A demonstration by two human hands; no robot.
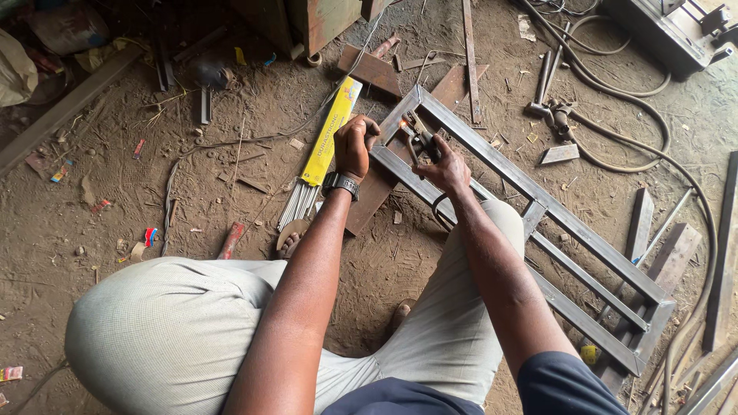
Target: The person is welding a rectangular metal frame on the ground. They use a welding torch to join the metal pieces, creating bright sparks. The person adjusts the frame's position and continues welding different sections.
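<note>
We see our left hand (pixel 355 146) just above the middle of the frame, its grip curled into a closed fist that rests on the near rail of a long rectangular grey steel frame (pixel 538 230) lying on the dirt floor (pixel 192 192); whether anything sits inside the fist we cannot tell, since the knuckles hide it. A dark wristwatch (pixel 341 184) circles that wrist. Our right hand (pixel 444 165) lies just to the right of it, grip closed around a dark metal electrode holder (pixel 419 142), whose tip meets the frame's upper-left corner, where a small orange glow shows. A dark cable (pixel 440 207) loops down from under this hand and is soon lost behind the forearm. The frame runs diagonally from the upper middle towards the lower right, with a crossbar and an inner rail; its far end rests over flat rusty steel bars (pixel 661 253). Left of the fist lies a yellow rectangular carton (pixel 332 131), with a bundle of thin grey welding rods (pixel 296 204) fanning out of its lower end. Our knees in pale checked trousers (pixel 169 330) fill the lower part of the picture and cover most of both feet; only toes peep out beneath. Thick grey hoses (pixel 653 146) curl across the upper right, and the machine they lead to is cut off by the frame's edge.
</note>
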